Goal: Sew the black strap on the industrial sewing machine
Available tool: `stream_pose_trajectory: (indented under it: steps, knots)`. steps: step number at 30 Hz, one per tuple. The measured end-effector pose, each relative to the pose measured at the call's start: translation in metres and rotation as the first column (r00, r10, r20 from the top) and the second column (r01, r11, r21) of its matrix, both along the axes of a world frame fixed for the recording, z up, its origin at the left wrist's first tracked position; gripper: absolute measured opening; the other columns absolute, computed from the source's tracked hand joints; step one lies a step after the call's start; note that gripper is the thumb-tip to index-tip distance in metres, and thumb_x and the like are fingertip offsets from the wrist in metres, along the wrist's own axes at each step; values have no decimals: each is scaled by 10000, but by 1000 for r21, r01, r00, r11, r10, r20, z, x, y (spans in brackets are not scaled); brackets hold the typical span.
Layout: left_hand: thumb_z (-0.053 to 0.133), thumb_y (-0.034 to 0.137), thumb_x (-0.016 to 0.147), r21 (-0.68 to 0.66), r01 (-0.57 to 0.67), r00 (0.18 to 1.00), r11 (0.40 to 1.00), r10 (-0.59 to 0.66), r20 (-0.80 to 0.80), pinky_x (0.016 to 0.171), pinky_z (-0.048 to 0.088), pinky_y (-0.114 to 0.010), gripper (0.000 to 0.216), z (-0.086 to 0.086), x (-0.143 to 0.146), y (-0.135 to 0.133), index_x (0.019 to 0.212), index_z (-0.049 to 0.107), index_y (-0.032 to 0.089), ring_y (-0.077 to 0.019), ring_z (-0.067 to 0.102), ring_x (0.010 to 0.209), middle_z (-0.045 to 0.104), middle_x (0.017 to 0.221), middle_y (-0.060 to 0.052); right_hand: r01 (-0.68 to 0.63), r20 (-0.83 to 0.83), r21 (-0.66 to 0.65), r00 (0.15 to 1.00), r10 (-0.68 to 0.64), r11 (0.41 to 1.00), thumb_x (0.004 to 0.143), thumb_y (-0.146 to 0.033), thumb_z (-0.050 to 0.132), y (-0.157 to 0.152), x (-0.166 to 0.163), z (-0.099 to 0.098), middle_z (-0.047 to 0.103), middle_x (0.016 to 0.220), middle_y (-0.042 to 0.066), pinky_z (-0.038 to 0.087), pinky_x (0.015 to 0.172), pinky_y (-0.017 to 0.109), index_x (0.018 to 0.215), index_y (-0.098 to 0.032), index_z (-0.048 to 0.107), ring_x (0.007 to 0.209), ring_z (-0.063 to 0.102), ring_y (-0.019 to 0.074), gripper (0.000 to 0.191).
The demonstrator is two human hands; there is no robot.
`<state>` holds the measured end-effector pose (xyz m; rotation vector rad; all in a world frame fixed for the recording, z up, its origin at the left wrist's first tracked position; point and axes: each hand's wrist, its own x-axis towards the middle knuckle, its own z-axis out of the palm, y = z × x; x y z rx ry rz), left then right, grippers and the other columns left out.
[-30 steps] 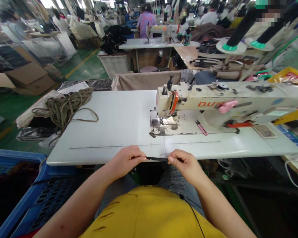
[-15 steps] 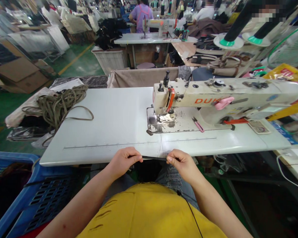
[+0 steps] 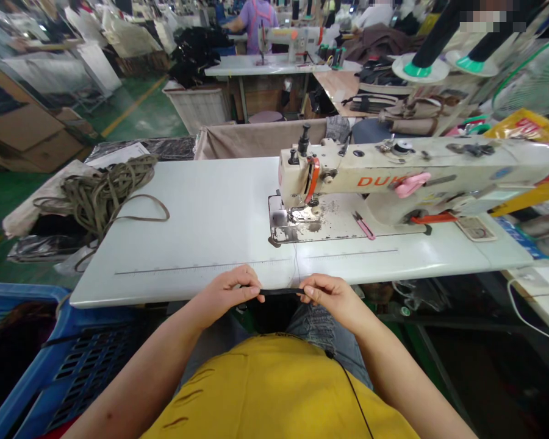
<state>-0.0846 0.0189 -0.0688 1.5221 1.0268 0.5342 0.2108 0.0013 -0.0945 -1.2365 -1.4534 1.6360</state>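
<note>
A short black strap is stretched taut between my two hands, just in front of the near edge of the white sewing table. My left hand pinches its left end with fingers closed. My right hand pinches its right end the same way. A thin thread runs from the strap up to the needle area of the cream sewing machine.
A tangle of olive webbing lies on the table's left end. Pink-handled snips rest on the machine bed. A blue plastic crate stands at my lower left. Thread cones rise at the right. Other people work at machines behind.
My hands stay pinched on the strap and have barely shifted. The view has drifted slightly, so the table and machine sit a little higher and to the left.
</note>
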Motion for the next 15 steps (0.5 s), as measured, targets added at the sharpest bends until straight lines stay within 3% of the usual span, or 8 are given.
stream_pose_trajectory:
  steps: [3,6,10,15]
  knots:
    - [586,338,871,-130,-14,998,991,22,60,802,439,-312,234,3,6,-1,825,738,166,-209,586,845,663,840,-46,-12,-15,-7,1000,12,1000,862,-673,715,-2,-3,3,717,801,30,530,723,307,929,-197,742,752,641,171,482]
    - [588,381,887,-193,-13,996,981,29,83,737,407,-297,258,3,13,-2,833,706,158,-188,553,774,623,753,-20,-13,-28,18,1000,13,1000,881,-626,718,-4,-7,6,714,821,29,546,782,315,946,-202,739,788,654,175,429]
    - [644,449,908,-130,33,999,991,-29,31,711,385,-281,307,4,22,-2,842,701,154,-160,519,747,597,758,-4,-17,-7,94,1000,18,995,921,-519,693,-6,-14,12,711,873,33,547,833,320,970,-207,728,844,664,181,318]
    - [688,424,875,-62,-6,1000,998,6,-6,722,416,-284,267,4,30,-2,841,723,161,-165,551,781,598,824,-15,-41,84,178,996,27,983,949,-407,631,-8,-20,18,719,910,49,550,814,321,1007,-215,722,871,670,195,220]
